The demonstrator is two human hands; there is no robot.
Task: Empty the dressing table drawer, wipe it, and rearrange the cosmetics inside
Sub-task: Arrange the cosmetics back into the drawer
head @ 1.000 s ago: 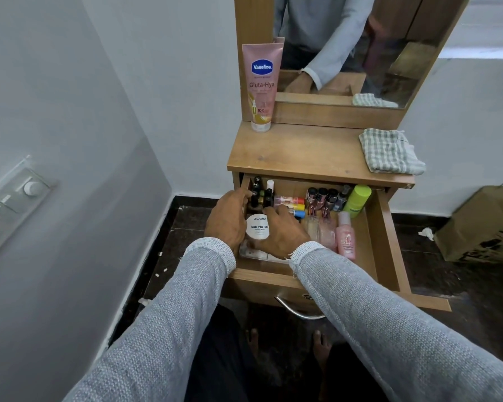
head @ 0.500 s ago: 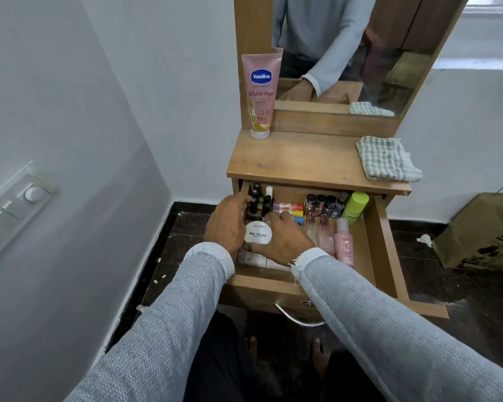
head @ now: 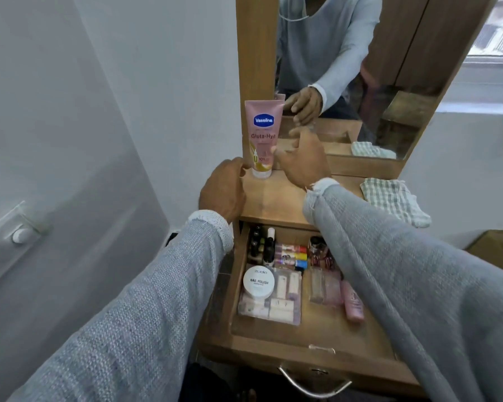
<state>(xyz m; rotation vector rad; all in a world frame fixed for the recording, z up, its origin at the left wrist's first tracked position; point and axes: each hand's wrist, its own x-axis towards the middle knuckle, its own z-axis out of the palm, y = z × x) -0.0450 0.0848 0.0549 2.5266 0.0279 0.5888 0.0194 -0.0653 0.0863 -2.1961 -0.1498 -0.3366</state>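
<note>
Both hands are up at the wooden dressing table top (head: 276, 198), on either side of the pink Vaseline lotion tube (head: 262, 137) that stands upright on its cap against the mirror frame. Right hand (head: 301, 161) hovers just right of the tube with fingers spread and loosely bent, holding nothing; whether a fingertip touches the tube cannot be told. Left hand (head: 222, 191) rests at the table's left front corner, its fingers curling toward the tube's base, and the view does not show whether it holds anything. Below, the open wooden drawer (head: 317, 329) already holds cosmetics: a round white nail polish remover jar (head: 258, 282) sitting on a clear flat packet of small pale sachets (head: 276, 306), dark bottles (head: 260, 245) at the back left, three coloured lip balm sticks (head: 292, 256) lying side by side, and a pink bottle (head: 352, 304) lying beside the right sleeve. A green-and-white checked cloth (head: 392, 198) lies crumpled on the table's right end.
</note>
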